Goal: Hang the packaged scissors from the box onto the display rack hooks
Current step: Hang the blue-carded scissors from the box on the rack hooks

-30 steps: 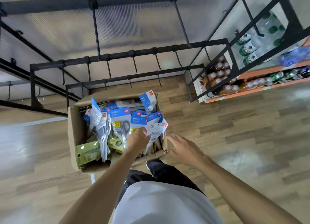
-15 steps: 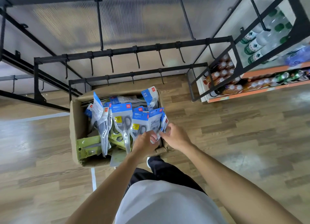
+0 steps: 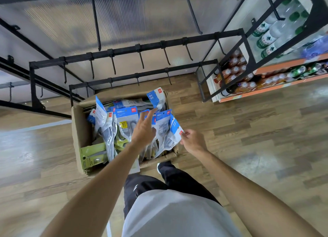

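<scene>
Two hands work over the brown cardboard box (image 3: 78, 130) on the wooden floor (image 3: 248, 139). Your right hand (image 3: 192, 141) pinches a blue-topped packaged scissors (image 3: 174, 130) at the box's right edge; your left hand (image 3: 143, 130) hovers with fingers spread above the other packs. Black rack hooks (image 3: 141, 59) hang bare beyond the box.

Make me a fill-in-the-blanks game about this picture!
1. The blue-topped scissor packets stand in a brown cardboard ____.
2. The right hand pinches one packet's blue ____.
3. The black metal rack hooks hold ____ packets.
4. The left hand has its fingers ____.

Missing words: box; corner; no; spread
</scene>
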